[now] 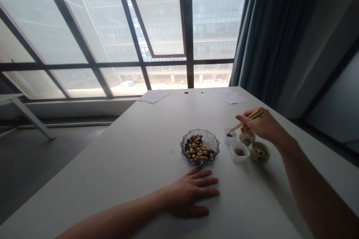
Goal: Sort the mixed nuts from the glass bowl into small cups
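My right hand (258, 119) grips a pair of wooden chopsticks (242, 122), their tips down at the farther white plastic cup (230, 137), which has a few dark bits in it. Nearer stands a second white plastic cup (239, 153) with brownish pieces inside. Two beige ceramic cups with dark markings sit to the right: a farther one (246, 137), partly under my hand, and a nearer one (259, 152) with small bits in it. Flat on the table, fingers spread, my left hand (193, 192) lies just in front of a scalloped glass bowl (211, 140) of mixed nuts (199, 148).
The white table (126, 179) reaches toward the windows. Papers lie at its far left (155, 96) and a sheet of paper (233, 96) at its far right. A dark curtain (260, 37) hangs at the right. Another table's leg (32, 117) stands at the left.
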Demonstrator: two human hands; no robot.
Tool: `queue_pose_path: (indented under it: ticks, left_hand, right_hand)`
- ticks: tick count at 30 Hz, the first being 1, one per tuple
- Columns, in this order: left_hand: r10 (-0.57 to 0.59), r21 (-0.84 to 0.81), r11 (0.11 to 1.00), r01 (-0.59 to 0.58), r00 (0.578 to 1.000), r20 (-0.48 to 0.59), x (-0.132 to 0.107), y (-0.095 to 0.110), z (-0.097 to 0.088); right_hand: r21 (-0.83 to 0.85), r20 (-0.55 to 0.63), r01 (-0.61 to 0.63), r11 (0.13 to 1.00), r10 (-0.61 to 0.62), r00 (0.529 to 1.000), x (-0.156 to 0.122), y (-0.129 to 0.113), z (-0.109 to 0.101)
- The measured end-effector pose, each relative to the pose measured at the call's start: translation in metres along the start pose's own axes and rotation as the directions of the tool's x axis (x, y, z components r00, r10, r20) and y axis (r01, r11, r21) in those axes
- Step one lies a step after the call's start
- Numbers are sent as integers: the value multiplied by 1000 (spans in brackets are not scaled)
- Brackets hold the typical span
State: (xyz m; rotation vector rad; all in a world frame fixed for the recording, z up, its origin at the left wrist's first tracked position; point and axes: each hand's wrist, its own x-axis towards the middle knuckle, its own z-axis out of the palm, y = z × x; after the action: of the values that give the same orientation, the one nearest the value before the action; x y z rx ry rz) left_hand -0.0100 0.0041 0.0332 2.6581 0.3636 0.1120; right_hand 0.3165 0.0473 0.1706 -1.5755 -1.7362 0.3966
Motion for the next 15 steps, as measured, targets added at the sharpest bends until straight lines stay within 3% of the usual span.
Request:
queue_pose_path:
  ticks: [7, 10, 15]
  left_hand:
    - [5, 0, 1000, -5, 1000, -6, 0, 1, -1]
    - [0, -5, 1000, 0, 1000, -10, 0, 1, -1]
    - [4, 8, 1000, -4, 1000, -11, -1, 0, 0]
  right_hand:
    - [177, -45, 79, 981, -72, 996, -5, -10, 2]
    - [238, 59, 130, 963, -148, 987, -9, -20, 17]
    - [310, 207, 221, 925, -292, 934, -13, -30, 54]
